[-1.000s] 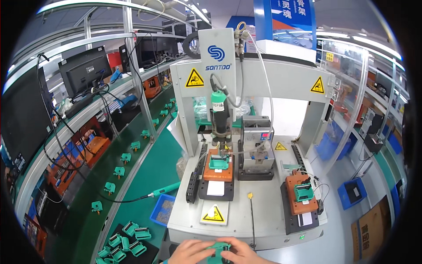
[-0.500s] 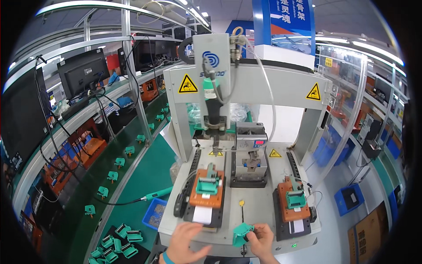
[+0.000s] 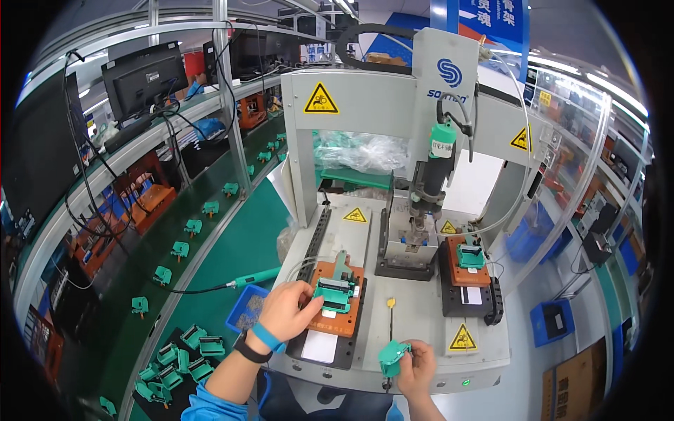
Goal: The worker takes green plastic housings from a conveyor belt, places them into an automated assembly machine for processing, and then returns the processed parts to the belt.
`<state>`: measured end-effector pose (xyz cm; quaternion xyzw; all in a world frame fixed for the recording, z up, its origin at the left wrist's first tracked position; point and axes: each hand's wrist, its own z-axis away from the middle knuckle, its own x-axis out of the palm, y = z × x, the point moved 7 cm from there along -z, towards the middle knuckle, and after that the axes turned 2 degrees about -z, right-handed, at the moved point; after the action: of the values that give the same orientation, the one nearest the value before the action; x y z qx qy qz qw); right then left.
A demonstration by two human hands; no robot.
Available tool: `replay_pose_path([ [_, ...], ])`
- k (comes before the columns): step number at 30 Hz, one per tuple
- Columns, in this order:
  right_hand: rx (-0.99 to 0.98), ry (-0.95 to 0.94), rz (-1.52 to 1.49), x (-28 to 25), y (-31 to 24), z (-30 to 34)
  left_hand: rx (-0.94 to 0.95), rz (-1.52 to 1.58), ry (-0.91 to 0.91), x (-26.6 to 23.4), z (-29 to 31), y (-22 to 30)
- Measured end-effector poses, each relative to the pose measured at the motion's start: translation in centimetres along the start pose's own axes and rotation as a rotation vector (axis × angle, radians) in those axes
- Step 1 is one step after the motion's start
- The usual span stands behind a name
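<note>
On the left sliding fixture, an orange block, lies a green plastic housing with a grey bar across it. My left hand, in a blue wristband and a dark strap, has its thumb and fingers closed at the left edge of that housing. Near the front edge of the machine, my right hand pinches another green plastic housing, held tilted above the base. A third green housing sits in the right orange fixture, beneath the screwdriver head.
Several green housings lie heaped on a dark mat at lower left; more line the conveyor. A blue tray of small parts and a green-handled electric screwdriver are left of the machine. Its frame spans the workspace.
My left hand has moved forward onto the housing in the left fixture. The screwdriver head has shifted right, and the right fixture has slid back beneath it. My right hand still holds its housing.
</note>
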<state>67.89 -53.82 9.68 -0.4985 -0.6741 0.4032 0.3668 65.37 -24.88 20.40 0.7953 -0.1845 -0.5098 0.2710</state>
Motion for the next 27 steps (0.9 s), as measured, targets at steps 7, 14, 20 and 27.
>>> replay_pose_path([
  [7,0.03,-0.022,-0.135,2.3,-1.9,-3.2,0.156,-0.008,0.078,-0.2,-0.5,0.6],
  [14,-0.327,-0.221,0.139,11.3,-10.2,-11.7,-0.003,0.181,0.223,-7.9,4.6,0.5],
  [20,-0.27,-0.684,0.686,16.9,-5.6,-14.5,-0.233,0.423,0.541,-18.2,14.5,-7.0],
  [27,-0.514,-0.85,0.843,18.0,-6.7,-13.4,-0.589,0.047,0.953,-30.9,31.6,-21.9],
])
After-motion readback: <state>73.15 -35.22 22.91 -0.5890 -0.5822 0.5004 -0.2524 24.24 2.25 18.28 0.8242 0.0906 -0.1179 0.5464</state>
